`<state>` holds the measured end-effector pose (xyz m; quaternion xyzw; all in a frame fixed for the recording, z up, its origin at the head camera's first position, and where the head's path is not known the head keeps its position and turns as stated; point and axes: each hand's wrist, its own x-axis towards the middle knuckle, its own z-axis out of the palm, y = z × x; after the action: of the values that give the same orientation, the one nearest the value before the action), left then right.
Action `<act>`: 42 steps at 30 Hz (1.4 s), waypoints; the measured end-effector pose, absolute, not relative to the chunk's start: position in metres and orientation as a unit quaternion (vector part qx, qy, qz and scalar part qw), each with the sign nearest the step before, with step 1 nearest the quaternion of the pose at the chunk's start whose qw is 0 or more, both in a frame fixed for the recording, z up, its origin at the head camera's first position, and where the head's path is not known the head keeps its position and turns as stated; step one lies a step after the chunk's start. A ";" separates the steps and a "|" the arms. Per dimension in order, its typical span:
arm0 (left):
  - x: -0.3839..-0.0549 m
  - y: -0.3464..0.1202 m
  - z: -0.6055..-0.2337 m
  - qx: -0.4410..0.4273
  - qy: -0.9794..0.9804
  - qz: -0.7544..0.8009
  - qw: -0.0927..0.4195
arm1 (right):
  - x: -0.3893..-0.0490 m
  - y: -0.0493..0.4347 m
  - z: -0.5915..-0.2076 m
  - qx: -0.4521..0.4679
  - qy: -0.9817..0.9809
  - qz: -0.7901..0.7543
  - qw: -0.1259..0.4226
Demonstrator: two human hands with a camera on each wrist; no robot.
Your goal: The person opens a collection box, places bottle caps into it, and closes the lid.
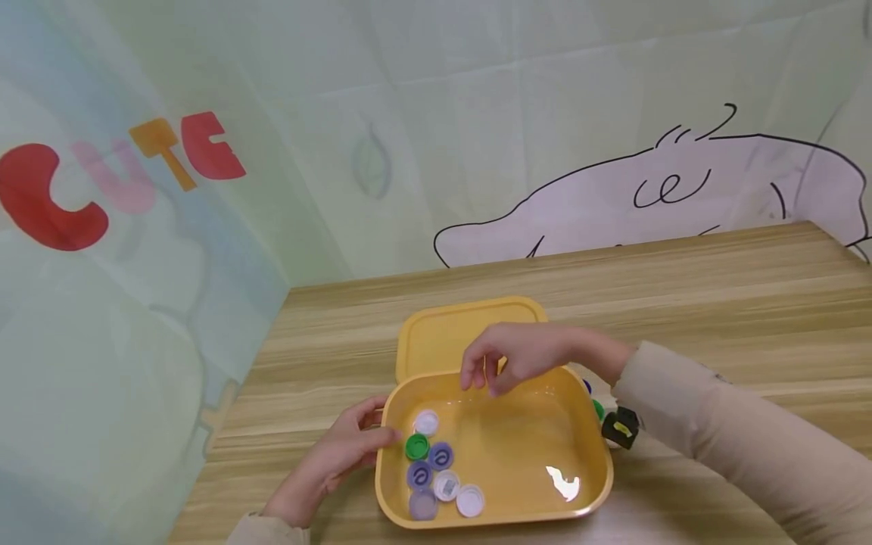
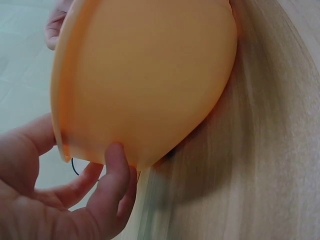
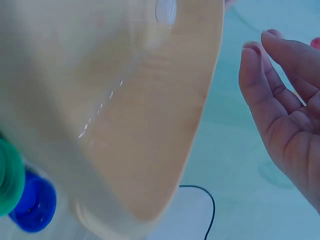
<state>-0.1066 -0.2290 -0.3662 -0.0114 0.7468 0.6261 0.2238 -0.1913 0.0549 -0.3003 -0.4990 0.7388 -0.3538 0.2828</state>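
Observation:
A yellow plastic box (image 1: 504,454) sits on the table, with several bottle caps grouped along its left side. Among them are a green cap (image 1: 417,446), a white cap (image 1: 470,500) and a purple cap (image 1: 419,474). My left hand (image 1: 344,446) holds the box's left side, thumb at the rim; in the left wrist view its fingers (image 2: 116,165) touch the outer wall. Over the far rim hovers my right hand (image 1: 514,352), its fingers loosely bent. The right wrist view shows this hand (image 3: 290,95) with nothing between thumb and fingers.
Behind the box lies a yellow lid (image 1: 443,341), partly covered by the right hand. To the box's right are a green cap (image 3: 10,175), a blue cap (image 3: 35,202) and a small black object (image 1: 620,428) with a yellow mark. A printed cloth (image 1: 409,151) hangs behind the table.

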 end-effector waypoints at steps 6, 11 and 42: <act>-0.106 -0.228 -0.365 -0.012 0.749 0.624 0.222 | -0.194 0.069 -0.301 -0.484 0.745 -0.367 0.276; -0.106 -0.228 -0.365 -0.013 0.749 0.624 0.223 | -0.196 0.080 -0.305 -0.469 0.750 -0.375 0.276; -0.106 -0.227 -0.365 -0.024 0.758 0.615 0.218 | -0.200 0.139 -0.324 -0.377 0.784 -0.426 0.248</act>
<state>-0.1058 -0.2272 -0.3649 -0.0238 0.7576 0.6146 0.2184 -0.2000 0.1390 -0.3235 -0.3770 0.7842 -0.4261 0.2477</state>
